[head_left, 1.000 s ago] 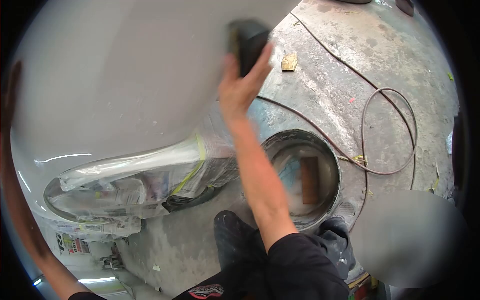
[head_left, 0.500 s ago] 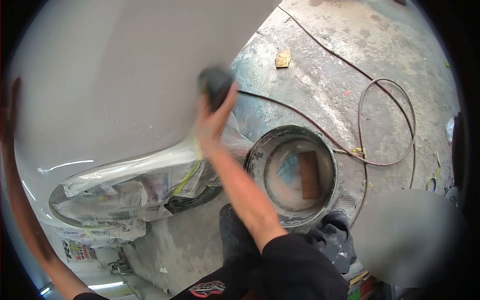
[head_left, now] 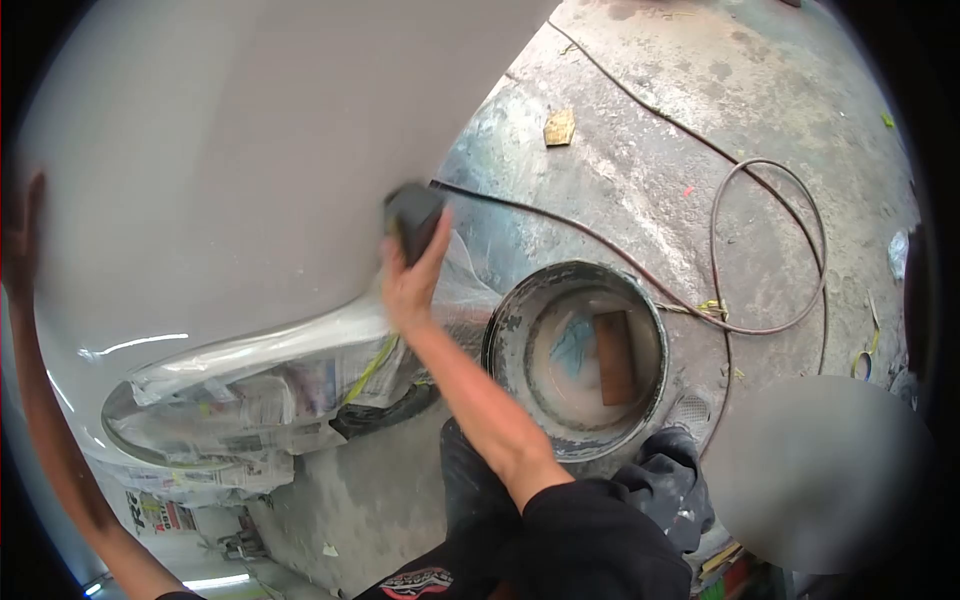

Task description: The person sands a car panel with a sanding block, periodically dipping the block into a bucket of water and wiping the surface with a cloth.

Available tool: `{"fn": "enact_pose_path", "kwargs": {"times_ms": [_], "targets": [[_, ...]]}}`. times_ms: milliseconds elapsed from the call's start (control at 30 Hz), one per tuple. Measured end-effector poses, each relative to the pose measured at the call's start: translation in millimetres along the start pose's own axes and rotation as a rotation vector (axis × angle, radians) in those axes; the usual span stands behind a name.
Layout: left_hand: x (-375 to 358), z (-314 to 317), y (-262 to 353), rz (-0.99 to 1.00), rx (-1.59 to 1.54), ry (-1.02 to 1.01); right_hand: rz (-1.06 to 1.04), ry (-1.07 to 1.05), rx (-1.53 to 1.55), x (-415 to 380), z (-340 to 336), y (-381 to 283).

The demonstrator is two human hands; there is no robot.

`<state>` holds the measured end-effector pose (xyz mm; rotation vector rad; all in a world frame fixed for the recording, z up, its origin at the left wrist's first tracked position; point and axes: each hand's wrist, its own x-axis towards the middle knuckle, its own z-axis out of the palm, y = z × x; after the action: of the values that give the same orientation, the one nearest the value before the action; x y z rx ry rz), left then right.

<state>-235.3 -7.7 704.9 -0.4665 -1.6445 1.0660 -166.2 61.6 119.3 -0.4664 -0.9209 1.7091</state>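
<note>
My right hand (head_left: 412, 285) grips a dark sanding block (head_left: 414, 218) at the edge of a grey, matt car body panel (head_left: 290, 150). The block's underside is hidden, and it is slightly blurred. Far to the left, my left hand (head_left: 25, 240) rests on the panel with its fingers stretched out, partly lost in the dark border of the view. Below the panel, newspaper and clear plastic sheeting (head_left: 260, 400) mask an opening, with a strip of yellow-green tape (head_left: 370, 368) across them.
A worn round bucket (head_left: 505, 335) stands on the concrete floor, holding a brown block (head_left: 615, 358) and a blue piece (head_left: 573, 345) in cloudy liquid. A hose (head_left: 600, 240) loops across the floor at right. A yellowish scrap (head_left: 559, 128) lies farther off.
My right hand has moved down the panel with the sanding block, toward the masked opening. My left hand stays at nearly the same spot. The view has shifted slightly.
</note>
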Motion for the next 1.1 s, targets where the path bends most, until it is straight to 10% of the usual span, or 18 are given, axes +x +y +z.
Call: {"fn": "enact_pose_path", "kwargs": {"times_ms": [67, 167, 233, 467, 700, 767, 1000, 1100], "targets": [[-5, -58, 27, 0.58, -0.519, 0.524, -0.095, -0.003, -0.06, 17, -3, -8], [-9, -68, 33, 0.536, -0.52, 0.479, -0.32, 0.173, -0.185, 173, -21, -58], [7, -2, -6, 0.157, -0.31, 0.222, -0.294, 0.221, -0.099, 256, -38, -98], [-15, -75, 33, 0.526, -0.369, 0.529, -0.579, -0.021, -0.271, -2, -5, -27], [-12, -68, 28, 0.529, -0.355, 0.524, -0.622, 0.154, -0.288, 233, -31, -103], [-12, -64, 25, 0.538, -0.35, 0.512, -0.459, 0.192, -0.265, 218, -23, -113], [-16, -78, 27, 0.513, -0.334, 0.52, -0.883, -0.002, -0.414, 95, -10, -70], [-19, -75, 35, 0.482, -0.367, 0.516, -0.466, 0.159, -0.266, 211, -23, -118]]}}
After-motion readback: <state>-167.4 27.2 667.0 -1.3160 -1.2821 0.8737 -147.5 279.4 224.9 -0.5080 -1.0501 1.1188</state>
